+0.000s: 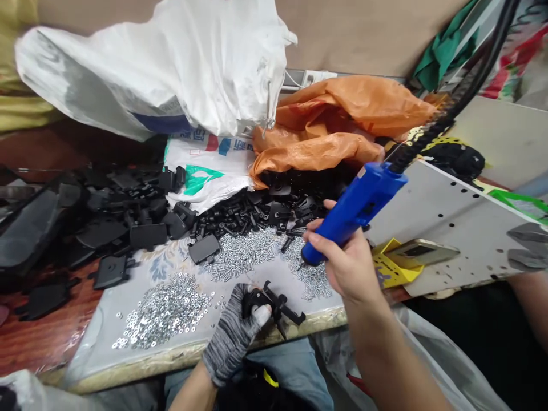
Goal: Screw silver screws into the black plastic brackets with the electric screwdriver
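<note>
My left hand (237,331), in a grey knit glove, is closed around a black plastic bracket (280,308) with arms that stick out to the right, held at the table's front edge. In my bare right hand (346,257) is a blue electric screwdriver (355,208), tilted, its tip down toward the left and its cable running up to the right. The tip hangs over a pile of small silver screws (314,279), apart from the bracket. More screws (244,254) lie beyond my left hand. Silver washers (166,311) are heaped to its left.
Black plastic parts (124,211) crowd the back and left of the table. A white sack (205,68) and an orange sack (338,114) stand behind them. A phone (422,251) rests in a yellow holder (389,274) on the right panel. Another person's gloved hand (528,245) is far right.
</note>
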Tool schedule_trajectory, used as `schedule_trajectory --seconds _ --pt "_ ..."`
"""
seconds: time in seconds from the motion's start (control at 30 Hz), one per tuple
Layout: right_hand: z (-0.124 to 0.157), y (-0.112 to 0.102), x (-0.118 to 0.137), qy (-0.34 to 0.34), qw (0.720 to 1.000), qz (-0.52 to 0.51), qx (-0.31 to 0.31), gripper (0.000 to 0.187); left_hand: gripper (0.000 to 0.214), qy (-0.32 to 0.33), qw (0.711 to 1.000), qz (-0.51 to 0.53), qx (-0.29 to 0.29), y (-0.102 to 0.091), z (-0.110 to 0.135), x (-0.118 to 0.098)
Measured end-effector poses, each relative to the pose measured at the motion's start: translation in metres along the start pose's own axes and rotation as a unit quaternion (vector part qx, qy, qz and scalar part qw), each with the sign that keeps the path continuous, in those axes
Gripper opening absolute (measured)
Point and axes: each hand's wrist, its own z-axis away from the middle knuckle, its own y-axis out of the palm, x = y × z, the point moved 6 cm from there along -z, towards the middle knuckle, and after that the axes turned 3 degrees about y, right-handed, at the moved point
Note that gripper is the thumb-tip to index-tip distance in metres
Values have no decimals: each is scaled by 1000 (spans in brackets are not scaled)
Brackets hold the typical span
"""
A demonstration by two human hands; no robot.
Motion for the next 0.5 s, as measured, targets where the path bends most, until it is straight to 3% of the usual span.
schedule_trajectory --seconds 0.1,0.23,0.5 --pt "21 37 -6 12 991 -130 31 48 27 -47 995 36 -82 2 7 18" --pt "43 75 -10 58 971 -218 77 49 29 -64 987 87 -117 6 8 22" --pt "52 89 -22 36 979 -128 154 34 30 -55 983 122 -128 7 5 37"
